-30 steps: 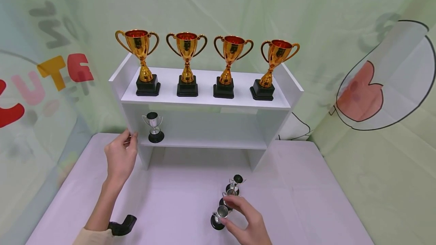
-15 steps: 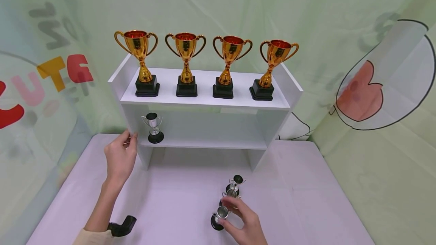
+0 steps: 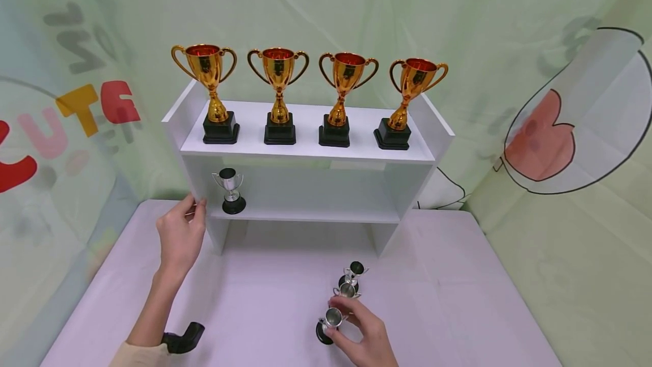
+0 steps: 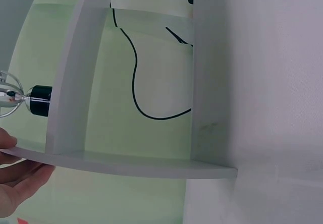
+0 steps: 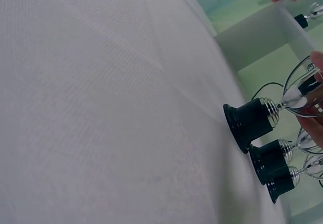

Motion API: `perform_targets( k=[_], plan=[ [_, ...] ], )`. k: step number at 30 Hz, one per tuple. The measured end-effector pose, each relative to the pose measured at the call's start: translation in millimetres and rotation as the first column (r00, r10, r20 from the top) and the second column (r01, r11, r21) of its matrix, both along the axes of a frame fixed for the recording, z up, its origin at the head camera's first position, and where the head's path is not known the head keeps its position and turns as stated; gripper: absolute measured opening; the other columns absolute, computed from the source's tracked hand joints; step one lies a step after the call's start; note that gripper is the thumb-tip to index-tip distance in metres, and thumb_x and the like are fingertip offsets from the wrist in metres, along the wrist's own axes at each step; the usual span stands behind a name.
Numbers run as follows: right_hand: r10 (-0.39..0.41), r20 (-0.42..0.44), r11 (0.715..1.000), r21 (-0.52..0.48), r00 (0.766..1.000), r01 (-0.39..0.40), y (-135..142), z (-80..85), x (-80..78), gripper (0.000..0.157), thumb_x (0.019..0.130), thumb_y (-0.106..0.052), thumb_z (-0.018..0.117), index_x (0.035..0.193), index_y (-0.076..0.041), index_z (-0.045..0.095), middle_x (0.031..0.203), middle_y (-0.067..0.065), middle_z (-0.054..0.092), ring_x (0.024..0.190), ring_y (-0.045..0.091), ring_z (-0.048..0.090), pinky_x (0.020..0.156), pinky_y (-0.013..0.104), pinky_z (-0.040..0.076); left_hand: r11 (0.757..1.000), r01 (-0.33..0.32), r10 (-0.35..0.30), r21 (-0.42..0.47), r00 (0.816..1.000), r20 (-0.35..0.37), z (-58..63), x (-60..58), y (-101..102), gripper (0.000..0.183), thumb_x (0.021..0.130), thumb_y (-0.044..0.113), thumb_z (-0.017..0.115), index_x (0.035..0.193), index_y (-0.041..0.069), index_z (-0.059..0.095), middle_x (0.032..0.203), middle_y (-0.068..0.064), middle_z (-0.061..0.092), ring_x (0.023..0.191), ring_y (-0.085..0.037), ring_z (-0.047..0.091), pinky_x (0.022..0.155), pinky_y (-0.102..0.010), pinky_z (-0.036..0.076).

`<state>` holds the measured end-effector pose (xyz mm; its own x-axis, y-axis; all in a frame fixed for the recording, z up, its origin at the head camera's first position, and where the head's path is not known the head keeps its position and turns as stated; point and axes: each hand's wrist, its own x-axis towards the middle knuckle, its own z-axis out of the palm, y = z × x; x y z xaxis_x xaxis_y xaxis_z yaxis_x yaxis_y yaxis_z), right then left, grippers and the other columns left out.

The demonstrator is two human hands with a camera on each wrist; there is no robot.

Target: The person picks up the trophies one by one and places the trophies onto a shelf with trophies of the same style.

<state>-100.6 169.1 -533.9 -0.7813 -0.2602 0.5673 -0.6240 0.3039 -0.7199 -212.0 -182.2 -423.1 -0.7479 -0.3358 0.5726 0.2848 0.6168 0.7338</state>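
Note:
My left hand (image 3: 180, 232) grips the front edge of the left side panel of a white shelf unit (image 3: 305, 154). In the left wrist view, fingers (image 4: 35, 181) lie on both sides of that panel. A small silver trophy (image 3: 231, 188) with a black base stands on the middle shelf, close to this hand. My right hand (image 3: 365, 333) pinches the cup of the nearest small silver trophy (image 3: 333, 318) between thumb and fingers. Just behind it stand two more silver trophies, a middle one (image 3: 347, 290) and a far one (image 3: 356, 269), on the white tabletop.
Several gold trophies (image 3: 279, 67) on black bases line the top shelf. Pale green printed curtains (image 3: 484, 27) enclose the table (image 3: 265, 310) at the back and sides. A black cable (image 3: 450, 186) runs behind the shelf on the right. A black strap piece (image 3: 184, 337) sits at my left wrist.
My right hand has shifted slightly left and its fingers have closed in around the nearest silver trophy's cup. My left hand stays on the shelf panel.

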Motion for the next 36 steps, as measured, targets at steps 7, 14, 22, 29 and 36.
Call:
perform_targets(
  k=[7,14,22,29,36],
  plan=[
    [-0.006,-0.039,1.0,0.001,0.999,0.006,-1,-7.9,-1.5,0.056,0.075,0.003,0.088,0.126,-0.003,0.065,0.11,0.013,0.074,0.096,0.014,0.072,0.085,0.016,0.059,1.0,0.003,-0.003,-0.002,1.0,-0.004,0.3,-0.1,0,0.013,0.097,-0.004,0.061,0.097,-0.01,0.073,0.09,-0.027,0.075,0.082,-0.043,0.076,0.072,0.009,0.037],
    [0.015,-0.011,1.0,-0.013,1.0,-0.015,-2,-10.6,-1.3,0.056,0.077,0.002,0.087,0.127,-0.007,0.064,0.109,0.016,0.073,0.098,0.011,0.072,0.085,0.017,0.059,1.0,0.008,-0.008,-0.002,1.0,0.006,0.4,0.5,0,0.013,0.098,-0.003,0.061,0.095,-0.01,0.072,0.091,-0.027,0.075,0.082,-0.043,0.075,0.072,0.009,0.037],
    [-0.021,0.12,0.999,-0.039,0.993,0.026,-4,-8.7,3.7,0.051,0.078,0.001,0.086,0.124,-0.011,0.067,0.111,0.009,0.074,0.099,0.009,0.072,0.081,0.022,0.062,1.0,0.009,-0.009,-0.011,1.0,0.009,0.6,0.8,-1,0.014,0.098,-0.003,0.061,0.097,-0.011,0.072,0.091,-0.028,0.075,0.082,-0.043,0.075,0.071,0.009,0.036],
    [-0.022,0.167,0.998,-0.061,0.986,0.033,-4,-12.4,3.6,0.046,0.079,0.001,0.086,0.121,-0.012,0.069,0.111,0.011,0.074,0.098,0.009,0.073,0.079,0.024,0.063,1.0,0.009,-0.009,-0.009,1.0,-0.014,-1.0,-0.4,-2,0.014,0.097,-0.004,0.062,0.103,-0.009,0.074,0.091,-0.027,0.075,0.081,-0.043,0.076,0.073,0.009,0.037],
    [-0.04,0.185,0.997,-0.057,0.982,0.051,-4,-11.4,3.8,0.044,0.078,0.002,0.085,0.117,-0.012,0.07,0.11,0.011,0.075,0.096,0.007,0.073,0.078,0.024,0.063,1.0,0.005,-0.005,-0.006,1.0,-0.005,-1.3,-0.1,-2,0.015,0.098,-0.003,0.062,0.103,-0.008,0.074,0.092,-0.026,0.076,0.082,-0.042,0.076,0.072,0.009,0.037]
  ],
)
